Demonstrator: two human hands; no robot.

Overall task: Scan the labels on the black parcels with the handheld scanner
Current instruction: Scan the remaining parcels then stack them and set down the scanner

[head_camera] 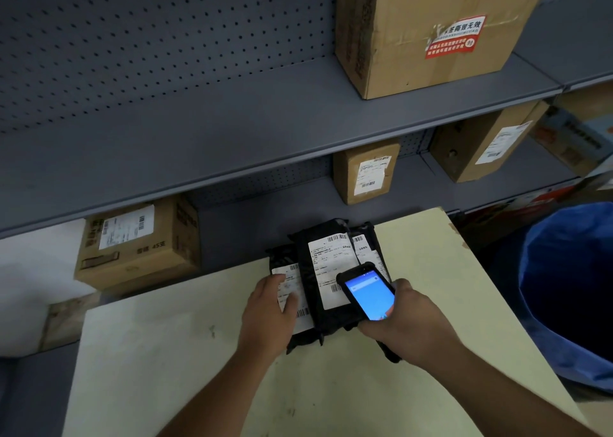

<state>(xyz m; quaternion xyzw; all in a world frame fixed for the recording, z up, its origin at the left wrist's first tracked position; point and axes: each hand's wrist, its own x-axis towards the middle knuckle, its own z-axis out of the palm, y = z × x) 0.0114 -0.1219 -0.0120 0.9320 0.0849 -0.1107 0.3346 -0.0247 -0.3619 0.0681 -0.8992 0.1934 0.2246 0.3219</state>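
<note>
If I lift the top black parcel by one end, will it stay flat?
Probably not: the top black parcel looks like a soft, wrinkled plastic mailer, so it would likely sag. Its glossy film may slide over the parcels beneath. It seems light, though its contents are hidden.

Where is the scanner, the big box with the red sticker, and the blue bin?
scanner (368, 295), head view, on its lit screen.
box with the red sticker (431, 21), head view, on its front face.
blue bin (544, 270), head view, on its left wall.

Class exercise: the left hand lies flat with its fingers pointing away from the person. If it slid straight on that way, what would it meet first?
The left hand already rests on the white label of the leftmost black parcel; sliding on, it would probably cross that parcel's bare black top, then the table edge.
</note>
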